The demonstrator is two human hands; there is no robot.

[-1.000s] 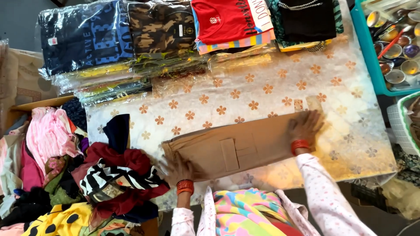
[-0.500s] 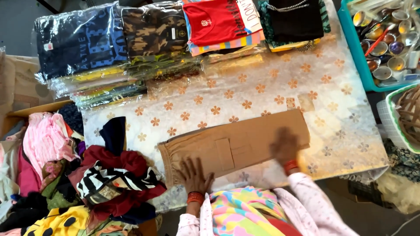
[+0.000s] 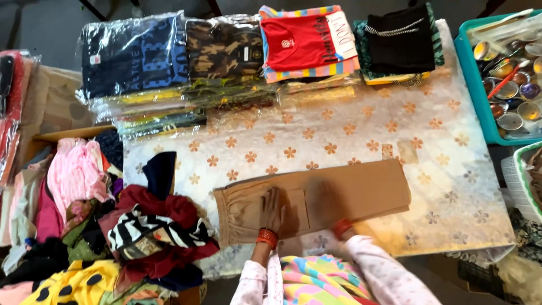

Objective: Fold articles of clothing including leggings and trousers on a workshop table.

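Observation:
A pair of tan trousers [image 3: 367,189] lies flat along the near side of a table covered with a pale cloth with orange flowers [image 3: 339,141]. My left hand [image 3: 274,210] rests flat on the trousers beside the pocket at the waist end, fingers spread, with a red bangle on the wrist. My right hand [image 3: 326,201] is blurred with motion and lies flat on the trousers just to the right of the left hand. Neither hand grips the fabric. My sleeves are white and patterned.
Folded clothes in clear bags line the table's far edge: a dark blue stack [image 3: 135,56], a camouflage one [image 3: 223,48], a red shirt [image 3: 305,39], a black garment [image 3: 398,39]. A heap of loose clothes [image 3: 152,226] lies left. A teal tray [image 3: 477,96] of small cups stands right.
My hands were apart at the two ends of the trousers. The right hand has slid left along the trousers and the left has moved up onto them, so both are now close together.

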